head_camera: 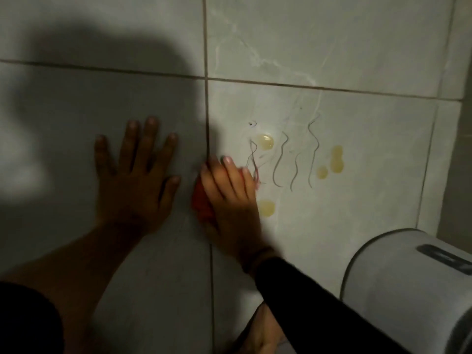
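4 large pale grey floor tiles (332, 47) fill the view from above, split by dark grout lines, the left half in shadow. A white round-topped container (408, 290) sits at lower right.

The left hand (135, 180) lies flat on the shadowed tile, its fingers spread and holding nothing. The right hand (229, 195), in a black sleeve, presses an orange-red wiper (200, 203) onto the floor beside the grout line. Its fingers lie nearly straight over it, not curled round it. Whether it is cloth or sponge cannot be told.

A row of thin wavy pen lines (296, 162) lies directly right of that hand, each running away from the person. The nearest meets the fingertips. Yellowish drops (267, 142) dot the same tile, so the likely wipe goes rightward, and the right hand is much nearer.
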A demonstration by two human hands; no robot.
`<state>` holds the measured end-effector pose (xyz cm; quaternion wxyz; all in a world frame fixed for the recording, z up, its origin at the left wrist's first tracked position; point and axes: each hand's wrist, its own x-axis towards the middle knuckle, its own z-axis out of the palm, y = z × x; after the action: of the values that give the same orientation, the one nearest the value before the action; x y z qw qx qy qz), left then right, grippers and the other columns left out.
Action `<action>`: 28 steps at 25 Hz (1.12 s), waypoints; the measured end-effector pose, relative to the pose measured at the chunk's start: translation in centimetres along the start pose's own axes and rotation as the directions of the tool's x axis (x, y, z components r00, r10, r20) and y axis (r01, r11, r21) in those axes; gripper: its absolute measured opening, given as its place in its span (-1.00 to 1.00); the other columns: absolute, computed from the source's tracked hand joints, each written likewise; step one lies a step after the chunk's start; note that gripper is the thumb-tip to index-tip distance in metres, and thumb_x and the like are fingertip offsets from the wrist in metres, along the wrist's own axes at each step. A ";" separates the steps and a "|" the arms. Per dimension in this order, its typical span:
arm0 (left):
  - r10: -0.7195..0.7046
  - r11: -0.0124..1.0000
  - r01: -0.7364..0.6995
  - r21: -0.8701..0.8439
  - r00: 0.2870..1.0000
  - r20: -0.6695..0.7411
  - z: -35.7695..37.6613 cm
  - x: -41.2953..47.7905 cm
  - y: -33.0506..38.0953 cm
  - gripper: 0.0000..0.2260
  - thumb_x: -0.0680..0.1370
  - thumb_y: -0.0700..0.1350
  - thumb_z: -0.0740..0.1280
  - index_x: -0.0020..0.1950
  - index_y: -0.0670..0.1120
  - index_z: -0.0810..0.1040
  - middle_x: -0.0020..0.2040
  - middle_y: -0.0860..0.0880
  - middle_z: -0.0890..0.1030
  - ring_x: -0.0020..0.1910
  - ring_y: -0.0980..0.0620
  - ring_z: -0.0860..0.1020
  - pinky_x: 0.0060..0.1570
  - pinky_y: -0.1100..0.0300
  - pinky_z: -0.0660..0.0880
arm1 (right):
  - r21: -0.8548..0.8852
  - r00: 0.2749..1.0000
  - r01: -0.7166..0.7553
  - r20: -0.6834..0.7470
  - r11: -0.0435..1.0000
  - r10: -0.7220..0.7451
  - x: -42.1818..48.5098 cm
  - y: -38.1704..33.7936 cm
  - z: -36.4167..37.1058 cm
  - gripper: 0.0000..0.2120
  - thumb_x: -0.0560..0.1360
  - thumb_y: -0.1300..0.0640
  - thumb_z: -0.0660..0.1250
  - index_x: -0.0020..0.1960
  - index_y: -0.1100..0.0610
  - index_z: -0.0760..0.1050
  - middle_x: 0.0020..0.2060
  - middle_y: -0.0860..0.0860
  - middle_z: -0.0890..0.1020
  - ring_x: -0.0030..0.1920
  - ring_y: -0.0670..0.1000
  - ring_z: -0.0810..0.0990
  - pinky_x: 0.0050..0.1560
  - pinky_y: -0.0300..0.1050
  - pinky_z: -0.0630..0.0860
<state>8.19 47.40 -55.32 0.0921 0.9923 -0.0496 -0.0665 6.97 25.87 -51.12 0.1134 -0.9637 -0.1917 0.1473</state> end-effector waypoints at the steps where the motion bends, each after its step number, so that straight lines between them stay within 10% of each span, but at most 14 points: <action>1: -0.001 1.000 0.001 0.001 1.000 0.005 0.0 0.0 0.0 -0.32 0.66 0.19 0.09 0.79 0.08 0.06 0.81 -0.13 0.02 0.77 -0.27 0.05 0.62 -0.47 -0.11 | -0.026 1.000 -0.019 0.013 0.999 0.020 -1.7 1.4 0.0 -0.27 0.60 -0.18 0.31 0.67 0.11 0.26 0.69 0.14 0.28 0.70 0.27 0.19 0.66 0.34 0.18; 6: -0.005 1.000 0.005 -0.022 1.000 0.009 0.7 -0.1 -0.1 -0.32 0.66 0.21 0.07 0.79 0.11 0.07 0.82 -0.07 -0.04 0.79 -0.11 -0.14 0.63 -0.36 -0.28 | 0.138 0.928 -0.259 -0.240 0.956 0.286 5.9 1.2 1.0 -0.23 0.59 -0.14 0.25 0.72 0.11 0.16 0.73 0.13 0.20 0.75 0.23 0.09 0.72 0.25 -0.04; 9: -0.004 0.999 0.004 -0.038 1.000 0.013 0.3 -0.1 -0.1 -0.32 0.66 0.20 0.09 0.79 0.09 0.10 0.82 -0.07 -0.04 0.78 -0.07 -0.18 0.63 -0.36 -0.27 | 0.129 0.990 -0.096 -0.089 0.987 0.108 -2.1 -2.3 3.1 -0.29 0.65 -0.18 0.15 0.72 0.06 0.11 0.76 0.03 0.10 0.76 0.16 0.03 0.71 0.30 0.04; 11: -0.014 0.999 0.015 -0.038 1.000 0.028 0.3 -0.1 -0.1 -0.32 0.66 0.20 0.08 0.79 0.10 0.08 0.82 -0.07 -0.05 0.80 -0.15 -0.10 0.63 -0.41 -0.21 | 0.152 0.970 -0.240 -0.009 0.959 0.244 -8.0 0.4 2.2 -0.29 0.66 -0.17 0.12 0.74 0.04 0.05 0.76 -0.04 -0.02 0.77 0.11 -0.09 0.70 0.38 0.06; 15: 0.016 0.998 -0.016 -0.056 1.000 -0.003 0.5 -0.3 -0.2 -0.33 0.67 0.20 0.07 0.79 0.08 0.09 0.81 -0.09 -0.02 0.79 -0.24 -0.02 0.63 -0.46 -0.13 | 0.310 0.672 -0.658 -0.171 0.687 0.721 -1.8 7.7 0.5 -0.25 0.66 -0.13 0.15 0.75 0.07 0.00 0.77 -0.04 -0.03 0.73 -0.04 -0.23 0.75 0.29 -0.12; 20: -0.025 0.991 0.029 -0.131 0.999 0.031 -0.3 -0.1 0.3 -0.34 0.66 0.15 0.12 0.77 0.01 0.18 0.80 -0.17 0.06 0.78 -0.29 0.01 0.58 -0.56 -0.01 | 0.319 0.745 -0.617 -0.055 0.719 0.664 -7.3 5.6 1.4 -0.23 0.68 -0.18 0.13 0.74 -0.10 -0.21 0.71 -0.22 -0.26 0.72 -0.13 -0.35 0.76 0.15 -0.26; 24: 0.008 0.987 -0.009 -0.158 1.000 -0.004 -0.1 -0.4 0.1 -0.36 0.68 0.15 0.08 0.77 0.01 0.17 0.80 -0.16 0.04 0.79 -0.19 -0.09 0.56 -0.58 0.03 | 0.456 0.399 -0.764 -0.222 0.456 0.890 -2.1 14.9 -1.9 -0.26 0.67 -0.10 0.15 0.74 0.20 0.05 0.75 0.13 0.08 0.77 0.19 -0.05 0.72 0.35 -0.01; 28: -0.016 0.991 0.019 -0.134 1.000 0.027 -0.2 -0.1 0.4 -0.34 0.65 0.13 0.15 0.76 0.01 0.20 0.79 -0.17 0.07 0.76 -0.32 0.04 0.57 -0.58 -0.02 | 0.342 0.658 -0.623 -0.258 0.704 0.708 0.8 15.1 -1.5 -0.28 0.71 -0.12 0.15 0.75 0.12 -0.01 0.77 0.05 0.04 0.77 0.11 -0.09 0.74 0.12 -0.16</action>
<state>8.10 47.09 -55.08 0.1574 0.9833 -0.0375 -0.0831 13.24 12.36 -54.03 0.1928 -0.9562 0.2196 0.0148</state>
